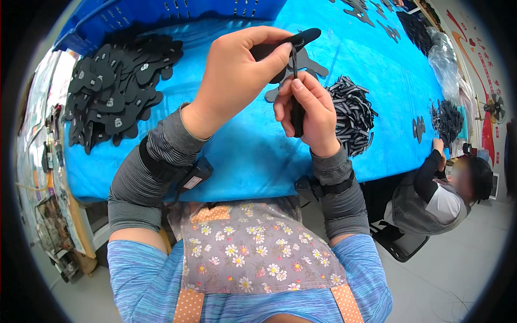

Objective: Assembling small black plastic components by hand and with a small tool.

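Two hands grip above the blue cloth-covered table (226, 156): left hand (237, 75) pinches a flat black shaped piece (301, 39), right hand (304, 110) clasps a thin black strip (295, 86); loose pinching could misalign or drop it.

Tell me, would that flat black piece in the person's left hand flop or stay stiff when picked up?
Probably bendy: the flat black piece looks thin and sticks out past the left hand with a slight curve. Likely light too, since a fingertip pinch holds it. The right hand grips a narrow black strip against it.
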The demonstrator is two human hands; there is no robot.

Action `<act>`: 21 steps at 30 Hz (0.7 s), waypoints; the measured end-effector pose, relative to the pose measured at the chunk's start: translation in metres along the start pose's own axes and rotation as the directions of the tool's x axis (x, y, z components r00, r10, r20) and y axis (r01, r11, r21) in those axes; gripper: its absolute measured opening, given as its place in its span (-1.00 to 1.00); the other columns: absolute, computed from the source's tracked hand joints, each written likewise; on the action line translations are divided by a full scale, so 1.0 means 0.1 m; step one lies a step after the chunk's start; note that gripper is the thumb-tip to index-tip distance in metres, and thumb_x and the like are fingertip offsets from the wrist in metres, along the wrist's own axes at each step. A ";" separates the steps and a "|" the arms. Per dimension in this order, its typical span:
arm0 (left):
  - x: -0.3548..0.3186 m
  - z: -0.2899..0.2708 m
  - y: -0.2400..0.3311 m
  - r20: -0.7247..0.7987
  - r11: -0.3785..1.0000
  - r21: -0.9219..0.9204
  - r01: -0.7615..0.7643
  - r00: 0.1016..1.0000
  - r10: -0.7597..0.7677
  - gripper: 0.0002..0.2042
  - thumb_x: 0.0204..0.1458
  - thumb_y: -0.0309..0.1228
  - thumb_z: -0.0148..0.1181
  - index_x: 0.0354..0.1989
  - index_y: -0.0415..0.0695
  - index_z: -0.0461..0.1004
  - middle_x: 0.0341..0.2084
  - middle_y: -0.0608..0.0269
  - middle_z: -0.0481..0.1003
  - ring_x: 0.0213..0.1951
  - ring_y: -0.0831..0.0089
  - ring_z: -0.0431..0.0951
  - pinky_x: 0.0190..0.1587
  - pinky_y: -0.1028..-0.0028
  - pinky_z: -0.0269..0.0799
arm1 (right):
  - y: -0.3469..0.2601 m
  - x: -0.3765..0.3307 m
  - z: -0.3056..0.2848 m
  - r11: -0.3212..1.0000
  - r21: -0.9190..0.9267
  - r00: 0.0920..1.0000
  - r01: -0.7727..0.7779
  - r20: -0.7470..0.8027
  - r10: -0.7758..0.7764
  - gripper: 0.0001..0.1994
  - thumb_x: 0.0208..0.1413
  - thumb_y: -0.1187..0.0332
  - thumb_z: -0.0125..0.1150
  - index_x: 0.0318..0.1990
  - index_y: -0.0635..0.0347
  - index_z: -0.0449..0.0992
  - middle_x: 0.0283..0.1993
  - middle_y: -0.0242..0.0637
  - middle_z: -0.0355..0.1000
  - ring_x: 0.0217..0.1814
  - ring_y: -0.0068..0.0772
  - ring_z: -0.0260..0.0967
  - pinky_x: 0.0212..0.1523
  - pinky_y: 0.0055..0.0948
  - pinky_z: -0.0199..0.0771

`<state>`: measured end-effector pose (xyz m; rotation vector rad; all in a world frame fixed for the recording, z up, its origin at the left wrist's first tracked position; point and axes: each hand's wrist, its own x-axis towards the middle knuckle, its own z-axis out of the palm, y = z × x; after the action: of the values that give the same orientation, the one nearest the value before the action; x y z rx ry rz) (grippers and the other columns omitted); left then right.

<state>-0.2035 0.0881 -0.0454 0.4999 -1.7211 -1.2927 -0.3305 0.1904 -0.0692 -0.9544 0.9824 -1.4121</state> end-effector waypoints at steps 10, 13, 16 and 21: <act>0.00 0.02 -0.05 0.053 0.992 0.038 -0.120 0.992 0.118 -0.77 -0.05 -0.59 0.12 -0.17 -0.28 0.47 -0.35 0.24 0.53 -0.28 0.58 0.50 -0.22 0.61 0.42 | -0.02 0.01 -0.04 0.991 0.134 0.998 -0.016 0.055 0.008 -0.75 0.24 0.26 -0.25 -0.33 0.24 0.28 -0.60 -0.13 0.35 -0.85 -0.57 0.11 -0.80 -0.70 0.09; -0.01 0.02 -0.02 0.067 0.991 0.064 -0.119 0.991 0.115 -0.75 -0.06 -0.61 0.11 -0.15 -0.27 0.47 -0.34 0.24 0.53 -0.27 0.58 0.50 -0.21 0.61 0.41 | -0.02 0.00 -0.03 0.988 0.157 0.997 -0.011 0.077 -0.001 -0.74 0.24 0.25 -0.25 -0.33 0.24 0.28 -0.60 -0.14 0.34 -0.86 -0.58 0.09 -0.80 -0.70 0.09; -0.03 0.03 0.00 0.081 0.996 0.052 -0.078 0.994 0.074 -0.73 -0.06 -0.61 0.10 -0.13 -0.25 0.47 -0.34 0.24 0.53 -0.27 0.58 0.49 -0.20 0.61 0.41 | -0.02 0.00 -0.02 0.991 0.132 0.998 -0.001 0.059 -0.006 -0.74 0.24 0.26 -0.25 -0.33 0.25 0.28 -0.61 -0.14 0.34 -0.86 -0.58 0.08 -0.80 -0.69 0.08; -0.03 0.02 -0.03 0.076 0.998 0.030 -0.056 0.996 0.053 -0.74 -0.05 -0.59 0.11 -0.13 -0.25 0.47 -0.37 0.25 0.53 -0.30 0.61 0.49 -0.23 0.62 0.41 | -0.01 0.00 -0.03 0.990 0.138 0.998 -0.013 0.064 0.004 -0.74 0.24 0.26 -0.24 -0.33 0.25 0.29 -0.61 -0.14 0.35 -0.86 -0.58 0.06 -0.80 -0.68 0.07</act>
<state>-0.2047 0.0904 -0.0497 0.4245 -1.8075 -1.2612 -0.3337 0.1905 -0.0692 -0.8855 0.8290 -1.4151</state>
